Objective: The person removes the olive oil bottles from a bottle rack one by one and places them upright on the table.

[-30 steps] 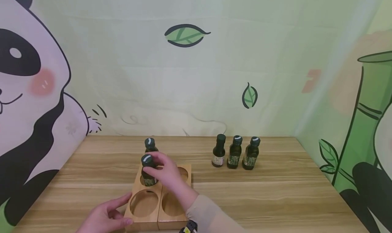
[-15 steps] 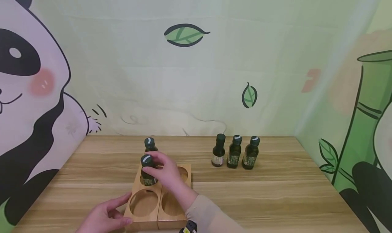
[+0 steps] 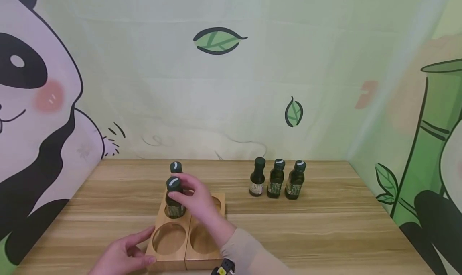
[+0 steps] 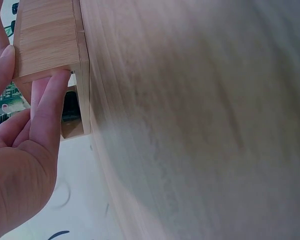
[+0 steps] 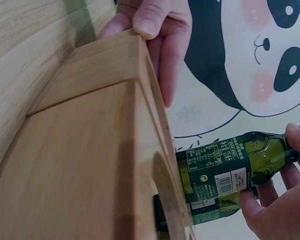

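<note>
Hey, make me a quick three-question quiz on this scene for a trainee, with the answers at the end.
1. How many dark, capped glass bottles stand in the group to the right of the light-brown, round-holed wooden holder?

2. True or false: the left grip holds a bottle.

3. Which view shows a readable barcode on the green, labelled glass bottle in the right grip?
A) head
B) left wrist
C) right wrist

Key:
1. Three.
2. False; it touches the wooden holder.
3. C, right wrist.
</note>
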The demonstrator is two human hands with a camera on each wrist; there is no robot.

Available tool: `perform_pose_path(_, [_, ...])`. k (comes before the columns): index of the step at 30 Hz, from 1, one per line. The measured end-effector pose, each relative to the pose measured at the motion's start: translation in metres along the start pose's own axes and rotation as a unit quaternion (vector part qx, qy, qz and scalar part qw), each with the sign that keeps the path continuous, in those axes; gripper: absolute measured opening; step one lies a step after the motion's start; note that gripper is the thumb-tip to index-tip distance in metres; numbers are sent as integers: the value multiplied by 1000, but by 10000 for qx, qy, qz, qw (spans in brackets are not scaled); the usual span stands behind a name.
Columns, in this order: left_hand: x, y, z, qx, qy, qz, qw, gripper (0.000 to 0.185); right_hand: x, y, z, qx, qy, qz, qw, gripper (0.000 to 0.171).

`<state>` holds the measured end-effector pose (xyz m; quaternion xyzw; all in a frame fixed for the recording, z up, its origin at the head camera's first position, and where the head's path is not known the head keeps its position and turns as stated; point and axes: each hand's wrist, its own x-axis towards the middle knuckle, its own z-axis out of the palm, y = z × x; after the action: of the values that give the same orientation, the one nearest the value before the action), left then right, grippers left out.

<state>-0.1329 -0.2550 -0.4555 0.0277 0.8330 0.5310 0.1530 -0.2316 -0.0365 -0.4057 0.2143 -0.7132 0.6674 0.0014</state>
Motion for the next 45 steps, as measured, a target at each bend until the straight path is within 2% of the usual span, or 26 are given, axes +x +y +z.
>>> perform_pose_path(5, [0,-1,0,-20,-17,197,9998,90,-1,-7,-2,69,102,56,9999,40])
perform_pose_path(9, [1,-2,0,-49,18,234,9997,91,-1,-10,-5,51,204,92,9997,41])
perform_pose_path(14, [1,-2,1,-32,98,301,9995,91,-1,-14,-11,127,289,-127,9994,42])
perform_pose_path(26, [0,-3,1,30,147,177,9997,93,-6,-24,-27,329,553,-28,9979,43])
perform_pose_path(35, [1,-3,1,6,48,548,9985,89,-15,-24,-43,174,600,-274,9977,42])
perform_pose_path(45, [1,-3,2,6,80,461,9989,90,-27,-24,-62,99,709,-198,9972,44])
